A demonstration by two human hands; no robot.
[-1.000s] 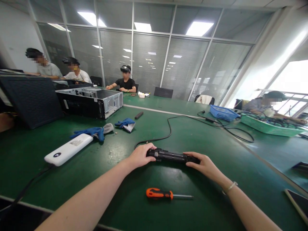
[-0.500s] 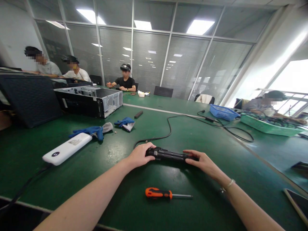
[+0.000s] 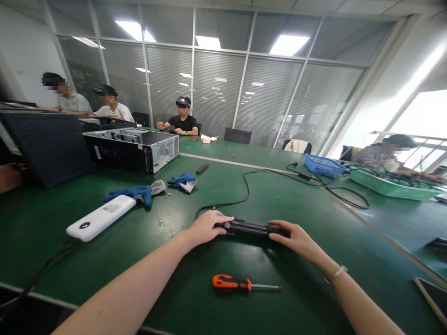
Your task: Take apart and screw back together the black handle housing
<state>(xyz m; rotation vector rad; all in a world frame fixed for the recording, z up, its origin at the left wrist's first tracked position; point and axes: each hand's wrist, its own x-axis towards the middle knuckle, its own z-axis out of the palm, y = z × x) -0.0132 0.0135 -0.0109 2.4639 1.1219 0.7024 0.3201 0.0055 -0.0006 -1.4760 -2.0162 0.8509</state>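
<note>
A long black bar-shaped device (image 3: 251, 228) lies crosswise on the green table in front of me; its exact kind is unclear. My left hand (image 3: 208, 227) grips its left end, fingers over the top and thumb along the near side. Around the right end, my right hand (image 3: 289, 235) is curled with thumb and fingers on either side. A black cord (image 3: 247, 186) runs across the table to the device's left end, where my left hand hides the join. Nearer to me lies a screwdriver (image 3: 231, 283) with an orange and black handle, its shaft pointing right.
To the left are a white power strip (image 3: 101, 217), blue-grey gloves (image 3: 134, 191) and an open computer case (image 3: 122, 151). A small dark bar (image 3: 202, 169) lies farther back. Blue (image 3: 325, 166) and green (image 3: 387, 185) baskets stand at right. Several people sit around the table.
The fingers of my left hand have moved right, stretching farther over the device's top. My right hand stays around the other end. The whole view has shifted slightly.
</note>
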